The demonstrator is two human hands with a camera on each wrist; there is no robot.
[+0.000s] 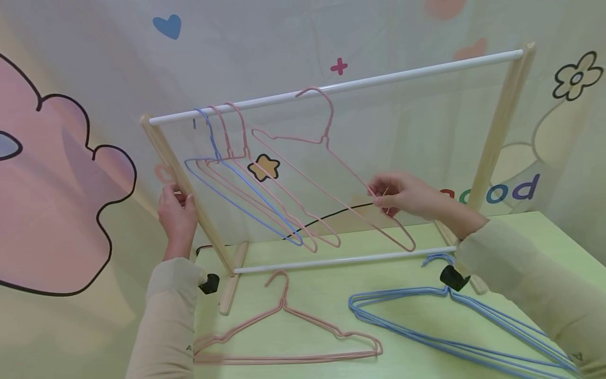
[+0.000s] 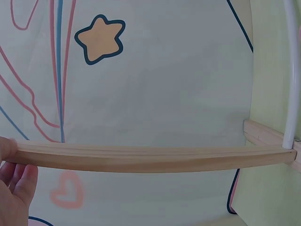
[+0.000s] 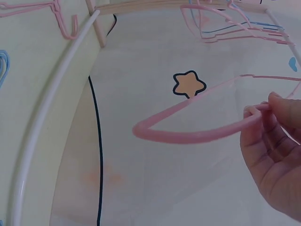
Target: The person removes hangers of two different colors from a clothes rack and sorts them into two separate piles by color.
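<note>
My right hand pinches the right shoulder of a pink hanger, whose hook lies at the white top rail of a small wooden rack; whether it bears on the rail I cannot tell. The right wrist view shows thumb and fingers closed on the pink wire. My left hand holds the rack's left wooden post, thumb on one side and fingers on the other in the left wrist view. Between them, a blue hanger and two pink hangers hang near the rail's left end.
On the green table, a few stacked pink hangers lie in front of the rack. Several blue hangers are piled at right, partly under my right forearm. A lower white bar joins the posts. Behind hangs a printed curtain.
</note>
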